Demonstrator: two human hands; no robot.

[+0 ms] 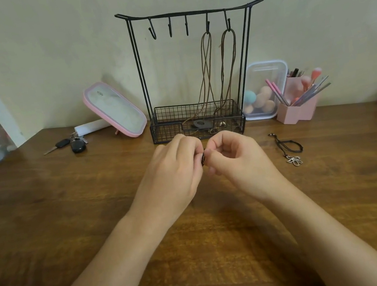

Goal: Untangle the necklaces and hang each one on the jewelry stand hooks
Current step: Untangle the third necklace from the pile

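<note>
Left hand (174, 167) and right hand (234, 157): both grips pinched on a small dark necklace piece (203, 159), held between them; stand hooks (170, 29) directly beyond, above.

I see the stand (197, 67) at table (70, 211) rear — mirror (115, 110) left, tub (264, 88) right (w/ necklace (288, 149) in front).

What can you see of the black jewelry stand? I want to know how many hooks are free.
The jewelry stand is thin black wire: two double uprights, a curved top bar with five hooks, and a mesh basket as its base. It stands upright on the wooden table near the wall. The three left hooks are bare; the two right ones each carry a brown cord necklace whose lower end drops into the basket.
</note>
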